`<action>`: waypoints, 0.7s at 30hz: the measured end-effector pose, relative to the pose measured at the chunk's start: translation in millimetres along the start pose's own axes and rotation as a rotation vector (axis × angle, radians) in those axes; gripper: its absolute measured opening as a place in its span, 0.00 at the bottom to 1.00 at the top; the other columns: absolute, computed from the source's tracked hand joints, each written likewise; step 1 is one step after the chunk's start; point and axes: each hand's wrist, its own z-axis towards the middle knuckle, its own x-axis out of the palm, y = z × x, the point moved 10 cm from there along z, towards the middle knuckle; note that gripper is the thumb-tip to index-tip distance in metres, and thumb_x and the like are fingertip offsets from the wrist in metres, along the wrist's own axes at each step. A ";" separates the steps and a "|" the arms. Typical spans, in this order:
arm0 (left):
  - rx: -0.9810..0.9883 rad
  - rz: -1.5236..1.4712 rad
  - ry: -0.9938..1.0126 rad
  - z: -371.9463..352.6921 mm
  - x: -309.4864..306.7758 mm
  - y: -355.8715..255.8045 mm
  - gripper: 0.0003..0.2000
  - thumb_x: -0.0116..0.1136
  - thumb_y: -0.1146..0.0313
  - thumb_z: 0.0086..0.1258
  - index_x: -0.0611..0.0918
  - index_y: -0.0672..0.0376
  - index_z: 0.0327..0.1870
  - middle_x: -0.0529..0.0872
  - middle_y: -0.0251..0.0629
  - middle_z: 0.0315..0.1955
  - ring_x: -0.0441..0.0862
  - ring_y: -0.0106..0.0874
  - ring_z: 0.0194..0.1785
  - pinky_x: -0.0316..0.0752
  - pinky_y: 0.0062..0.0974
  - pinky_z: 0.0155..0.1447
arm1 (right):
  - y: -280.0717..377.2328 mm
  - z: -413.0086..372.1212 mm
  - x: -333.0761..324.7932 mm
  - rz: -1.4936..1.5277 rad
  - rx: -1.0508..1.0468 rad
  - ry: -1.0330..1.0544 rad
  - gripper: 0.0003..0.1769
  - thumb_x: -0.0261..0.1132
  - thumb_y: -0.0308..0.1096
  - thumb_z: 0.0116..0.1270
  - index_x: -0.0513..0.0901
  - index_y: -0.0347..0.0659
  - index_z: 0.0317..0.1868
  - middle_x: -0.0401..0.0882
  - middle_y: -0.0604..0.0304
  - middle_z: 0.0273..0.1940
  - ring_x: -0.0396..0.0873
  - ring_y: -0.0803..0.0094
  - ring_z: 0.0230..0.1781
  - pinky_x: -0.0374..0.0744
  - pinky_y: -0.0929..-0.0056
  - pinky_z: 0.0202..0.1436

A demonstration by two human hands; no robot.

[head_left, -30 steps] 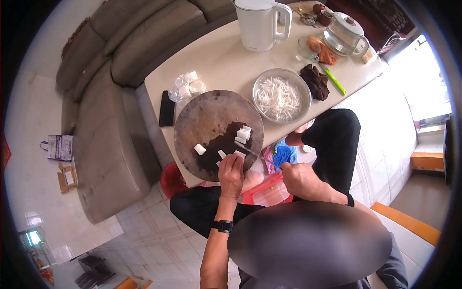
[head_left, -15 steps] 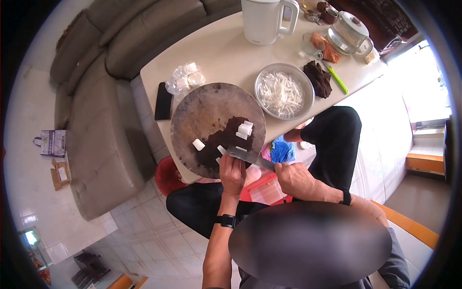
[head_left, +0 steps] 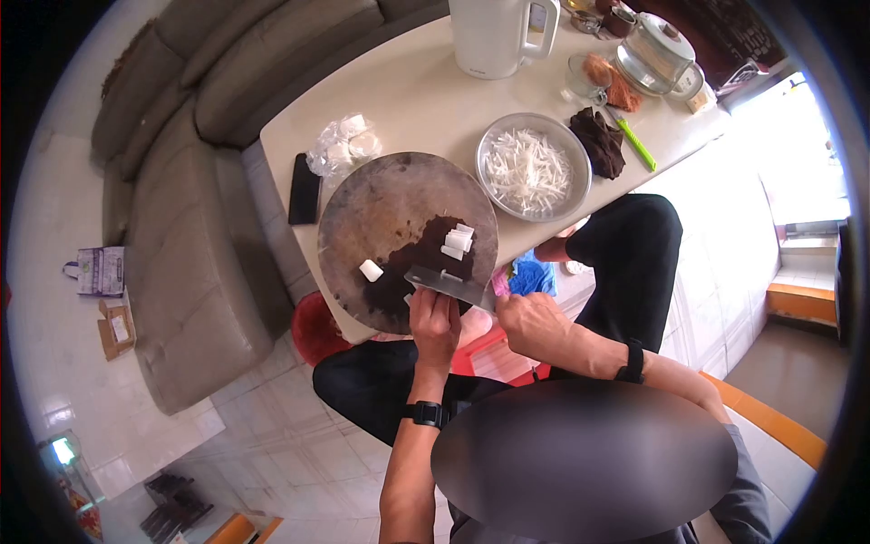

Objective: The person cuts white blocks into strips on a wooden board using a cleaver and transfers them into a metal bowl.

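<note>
My right hand (head_left: 535, 325) is wrapped round the handle of a cleaver (head_left: 449, 284). Its blade lies across the lower part of a round wooden chopping board (head_left: 381, 199). Right beside the blade, my left hand (head_left: 435, 322) has its fingers bunched on a white radish piece, mostly hidden under them. A small stack of white radish slices (head_left: 459, 239) rests on the board's dark wet patch. A separate white radish chunk (head_left: 371, 270) sits further left. Beyond the board, a metal bowl (head_left: 586, 172) holds white shreds.
A plastic bag of white chunks (head_left: 344, 145) and a black phone (head_left: 305, 189) lie left of the board. A white kettle (head_left: 489, 41), a glass teapot (head_left: 657, 59), a dark cloth (head_left: 598, 140) and a green-handled peeler or knife (head_left: 638, 147) occupy the table's far side.
The cleaver and my right hand have shifted left, bringing the blade over beside my left fingers. A thin slice near the blade is now partly covered. My left hand stays nearly in place.
</note>
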 end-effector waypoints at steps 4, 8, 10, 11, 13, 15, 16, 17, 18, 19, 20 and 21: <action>0.004 -0.007 0.000 3.9 0.1 -1.2 0.09 0.60 0.79 0.54 0.81 0.66 0.37 0.80 0.46 0.38 0.77 0.48 0.44 0.73 0.41 0.49 | -1.2 -1.8 -0.6 -0.016 0.011 0.010 0.08 0.59 0.24 0.49 0.73 0.31 0.31 0.78 0.45 0.24 0.80 0.50 0.25 0.77 0.57 0.29; -0.018 0.002 -0.032 2.5 -4.7 0.2 0.08 0.61 0.77 0.56 0.81 0.66 0.38 0.80 0.45 0.41 0.77 0.46 0.47 0.73 0.40 0.52 | -9.0 -12.5 -4.4 0.015 0.088 0.013 0.07 0.58 0.23 0.48 0.75 0.29 0.29 0.78 0.42 0.22 0.81 0.48 0.25 0.78 0.56 0.28; -0.011 -0.016 -0.048 3.9 -5.2 1.7 0.08 0.61 0.77 0.57 0.81 0.66 0.38 0.80 0.45 0.42 0.77 0.45 0.48 0.73 0.39 0.52 | -15.6 -17.6 -2.0 0.045 0.109 0.005 0.07 0.59 0.24 0.49 0.76 0.29 0.30 0.78 0.42 0.22 0.81 0.47 0.25 0.78 0.54 0.29; -0.002 -0.010 -0.052 4.6 -4.4 0.7 0.09 0.61 0.76 0.58 0.81 0.66 0.39 0.80 0.45 0.43 0.77 0.45 0.48 0.73 0.39 0.53 | -20.7 -18.7 -1.3 0.078 0.134 -0.002 0.08 0.59 0.25 0.49 0.76 0.29 0.31 0.78 0.41 0.22 0.80 0.45 0.26 0.78 0.53 0.30; 0.002 0.022 -0.050 5.9 -5.0 -3.0 0.10 0.61 0.76 0.58 0.81 0.67 0.41 0.80 0.44 0.44 0.77 0.44 0.49 0.72 0.39 0.54 | -26.9 -22.2 -0.3 0.121 0.162 -0.006 0.08 0.59 0.25 0.50 0.76 0.29 0.31 0.78 0.40 0.22 0.80 0.45 0.26 0.78 0.52 0.31; 0.003 0.049 -0.053 8.5 -6.0 -5.8 0.10 0.61 0.76 0.58 0.80 0.66 0.41 0.80 0.44 0.44 0.76 0.44 0.50 0.71 0.39 0.55 | -30.6 -23.8 -1.2 0.162 0.193 -0.010 0.08 0.59 0.26 0.50 0.76 0.30 0.31 0.78 0.40 0.23 0.80 0.44 0.27 0.77 0.51 0.32; 0.005 0.077 -0.052 8.9 -6.3 -7.0 0.11 0.61 0.75 0.59 0.80 0.66 0.42 0.80 0.44 0.45 0.76 0.44 0.50 0.71 0.39 0.55 | -30.7 -24.5 -2.7 0.161 0.202 -0.009 0.07 0.59 0.26 0.51 0.75 0.30 0.31 0.78 0.40 0.23 0.80 0.44 0.27 0.77 0.51 0.32; 0.004 0.078 -0.054 8.8 -6.7 -6.7 0.11 0.61 0.75 0.59 0.80 0.66 0.42 0.80 0.44 0.45 0.76 0.44 0.50 0.71 0.39 0.55 | -31.1 -24.6 -3.5 0.159 0.210 -0.008 0.07 0.59 0.26 0.51 0.75 0.30 0.31 0.78 0.40 0.23 0.80 0.44 0.27 0.77 0.51 0.32; 0.006 0.081 -0.058 8.9 -7.5 -6.3 0.11 0.61 0.75 0.59 0.80 0.66 0.43 0.79 0.44 0.45 0.76 0.44 0.50 0.70 0.39 0.56 | -31.1 -24.1 -3.3 0.158 0.208 -0.009 0.07 0.59 0.26 0.51 0.75 0.30 0.31 0.78 0.40 0.23 0.80 0.44 0.27 0.77 0.51 0.32; 0.009 0.083 -0.062 8.9 -8.2 -6.2 0.11 0.61 0.75 0.59 0.80 0.66 0.43 0.79 0.44 0.46 0.76 0.44 0.51 0.70 0.39 0.56 | -31.6 -24.5 -2.3 0.156 0.209 -0.007 0.07 0.58 0.26 0.51 0.75 0.31 0.31 0.78 0.40 0.23 0.80 0.44 0.27 0.77 0.51 0.32; 0.009 0.083 -0.063 8.3 -8.2 -6.2 0.11 0.61 0.75 0.59 0.80 0.66 0.43 0.79 0.44 0.46 0.76 0.44 0.51 0.70 0.39 0.56 | -31.8 -25.1 -1.3 0.154 0.211 -0.004 0.07 0.58 0.26 0.51 0.75 0.31 0.31 0.78 0.40 0.23 0.80 0.44 0.27 0.77 0.51 0.32; -0.023 0.048 -0.082 7.2 -9.8 -3.2 0.12 0.61 0.74 0.59 0.80 0.66 0.43 0.79 0.45 0.46 0.76 0.44 0.51 0.70 0.39 0.57 | -30.3 -25.3 -1.7 0.154 0.211 -0.004 0.07 0.58 0.26 0.51 0.75 0.31 0.31 0.78 0.40 0.23 0.80 0.44 0.27 0.77 0.51 0.32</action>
